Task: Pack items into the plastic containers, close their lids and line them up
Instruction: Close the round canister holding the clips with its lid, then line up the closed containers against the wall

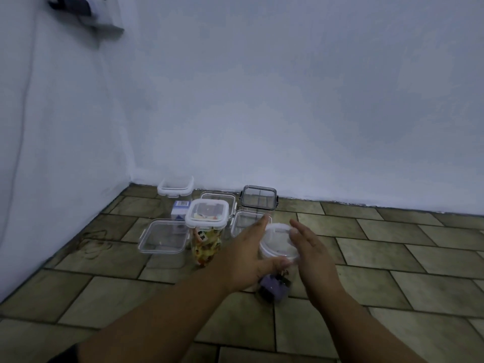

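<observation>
— As a round tub (pixel 273 286) of purple and dark bits stands near the camera on the tiled floor (pixel 379 281), what are the hands doing?

— Head view: the left hand (pixel 248 258) spans the round lid (pixel 279 241). Its thumb is on the near rim and its fingers lie along the far-left edge, seemingly to steady the lid over the tub's mouth. The right hand (pixel 311 247) is flat-fingered at the lid's right edge, touching or just short of it; blur hides which. The hands are apart, with the lid between them.

— Is it closed?

— Probably being pressed home; whether it has seated cannot be told.

— And the others?

— Just left, a tall tub (pixel 207 239) packed with colourful pieces wears its white-rimmed lid. Left of that sits a flat clear box (pixel 163 235). Farther off are a blue-and-white carton (pixel 180 208), a white-rimmed tub (pixel 175 187) and a dark-lidded box (pixel 258 197) by the wall. They are bunched, not in a row, so lining up looks yet to come.
</observation>
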